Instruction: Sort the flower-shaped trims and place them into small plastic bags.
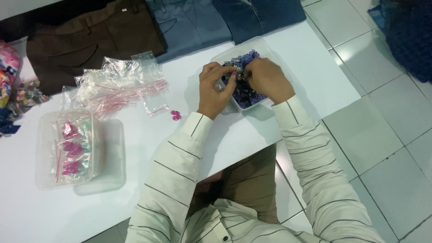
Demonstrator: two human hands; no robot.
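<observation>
My left hand (215,90) and my right hand (266,79) meet over a clear plastic tub (265,47) full of small purple and blue beads (245,59). Both hands pinch small beads between their fingertips, close together, right above the tub. What exactly lies between the fingers is too small to make out. A few loose pink beads (175,115) lie on the white table (148,148), left of my left wrist.
A heap of small clear zip bags (119,83) with red strips lies at the table's middle left. A clear box (67,146) with bagged pink and green beads stands on its lid at the left. Folded brown and blue trousers (189,20) lie along the far edge. Tiled floor is to the right.
</observation>
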